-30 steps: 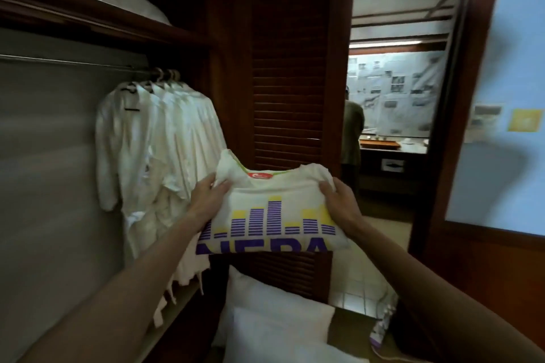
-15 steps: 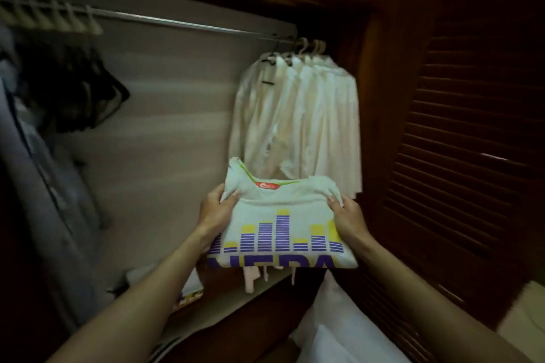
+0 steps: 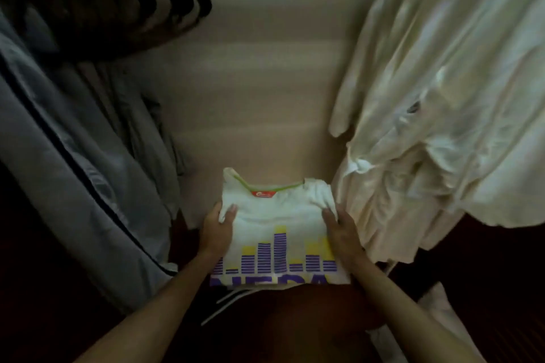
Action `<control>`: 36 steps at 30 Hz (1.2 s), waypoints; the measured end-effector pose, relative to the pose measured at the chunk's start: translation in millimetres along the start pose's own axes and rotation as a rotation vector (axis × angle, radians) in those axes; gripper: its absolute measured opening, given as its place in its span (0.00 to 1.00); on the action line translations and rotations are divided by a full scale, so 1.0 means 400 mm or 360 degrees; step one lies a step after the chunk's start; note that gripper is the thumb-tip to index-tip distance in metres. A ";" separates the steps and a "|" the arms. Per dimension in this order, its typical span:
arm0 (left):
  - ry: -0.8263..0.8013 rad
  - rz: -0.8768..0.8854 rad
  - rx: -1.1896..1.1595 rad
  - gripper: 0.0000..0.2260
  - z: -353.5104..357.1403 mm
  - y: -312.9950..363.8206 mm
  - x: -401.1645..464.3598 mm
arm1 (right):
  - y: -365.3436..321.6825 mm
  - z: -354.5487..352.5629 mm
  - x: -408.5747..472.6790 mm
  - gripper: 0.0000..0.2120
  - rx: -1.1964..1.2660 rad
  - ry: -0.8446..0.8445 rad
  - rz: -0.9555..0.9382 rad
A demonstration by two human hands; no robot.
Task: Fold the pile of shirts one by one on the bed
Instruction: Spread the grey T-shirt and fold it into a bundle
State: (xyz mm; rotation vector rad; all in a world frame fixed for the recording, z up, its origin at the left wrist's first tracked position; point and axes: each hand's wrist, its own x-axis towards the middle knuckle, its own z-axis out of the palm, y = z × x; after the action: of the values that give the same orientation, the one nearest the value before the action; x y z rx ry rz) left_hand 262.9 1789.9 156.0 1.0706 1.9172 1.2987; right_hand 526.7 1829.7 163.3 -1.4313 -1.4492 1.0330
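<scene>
Two bare forearms enter from the lower edge, no sleeves visible. Left hand [image 3: 217,233] and right hand [image 3: 342,234]: no rings, watch or bands seen. Short fingernails show on both; lighting dim.

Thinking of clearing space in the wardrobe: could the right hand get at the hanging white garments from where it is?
Probably yes: the white garments hang right beside the right hand with nothing between, but it grips the folded shirt.
</scene>
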 end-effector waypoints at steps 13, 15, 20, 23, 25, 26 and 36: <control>0.0411 -0.0458 -0.0062 0.23 0.285 -0.763 0.291 | 0.691 0.493 0.327 0.14 0.0204 -0.0382 0.0510; 0.0462 -0.0420 -0.0116 0.17 0.312 -0.819 0.346 | 0.763 0.548 0.383 0.17 0.0145 -0.0401 0.0424; 0.0489 -0.0292 -0.0081 0.21 0.321 -0.921 0.512 | 0.825 0.657 0.527 0.07 0.0171 -0.0386 0.0387; 0.0493 -0.0229 -0.0033 0.16 0.320 -0.937 0.624 | 0.843 0.714 0.615 0.08 0.0169 -0.0330 0.0347; 0.0501 -0.0262 -0.0073 0.12 0.323 -0.952 0.703 | 0.859 0.752 0.672 0.10 0.0167 -0.0282 0.0375; 0.0487 -0.0301 -0.0090 0.14 0.328 -0.973 0.742 | 0.882 0.772 0.701 0.13 0.0165 -0.0282 0.0392; 0.0400 -0.0848 0.0218 0.21 0.355 -1.148 0.669 | 1.037 0.795 0.703 0.16 -0.0045 -0.0507 0.0835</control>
State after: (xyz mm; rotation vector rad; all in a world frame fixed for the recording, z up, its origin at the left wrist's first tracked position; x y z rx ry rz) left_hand 106.8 1993.5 -330.6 0.4111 2.2962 1.0407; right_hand 354.8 2115.7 -327.5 -1.7788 -1.3300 1.6311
